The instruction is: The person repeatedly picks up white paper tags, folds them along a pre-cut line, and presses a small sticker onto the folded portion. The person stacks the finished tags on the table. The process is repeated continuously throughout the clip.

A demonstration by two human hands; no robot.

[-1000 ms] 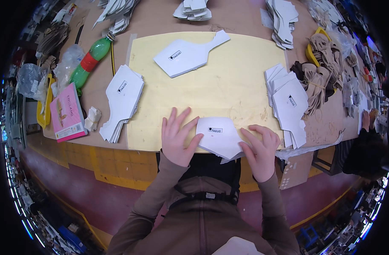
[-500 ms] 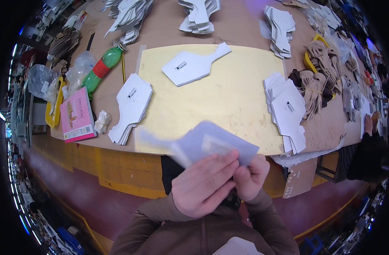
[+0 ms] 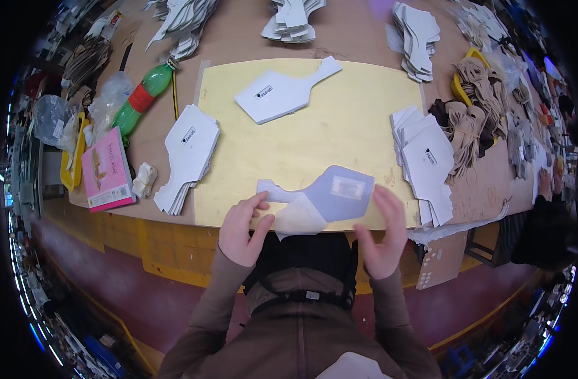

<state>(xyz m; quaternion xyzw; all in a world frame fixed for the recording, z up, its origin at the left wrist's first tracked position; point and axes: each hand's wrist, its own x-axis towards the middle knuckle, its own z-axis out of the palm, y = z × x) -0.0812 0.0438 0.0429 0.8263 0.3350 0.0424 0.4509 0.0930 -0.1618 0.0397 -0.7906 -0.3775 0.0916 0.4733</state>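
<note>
A flat lavender-blue cut piece [image 3: 339,205] lies on the pale yellow mat [image 3: 251,151] near the table's front edge. It has a narrow tail on the left and a whitish rectangular patch on its wide part. A white flap [image 3: 299,218] spreads below its middle, slightly over the mat's edge. My left hand [image 3: 243,232] is open at the tail, its fingertips touching or very close to it. My right hand [image 3: 385,234], blurred, is open with fingers apart beside the piece's right end. Farther back on the mat lies a white cut piece [image 3: 276,95] with a small dark print.
Stacks of white cut pieces stand left [image 3: 189,148] and right [image 3: 424,158] of the mat. On the left are a green bottle [image 3: 153,85], a pink book [image 3: 106,170] and a yellow tray [image 3: 73,164]. Beige strap bundles [image 3: 469,126] lie right. A person's dark sleeve [image 3: 541,234] shows far right.
The lavender-blue piece has come down from my hands onto the mat, its patch facing up. My hands have let go and moved apart, left and right of it.
</note>
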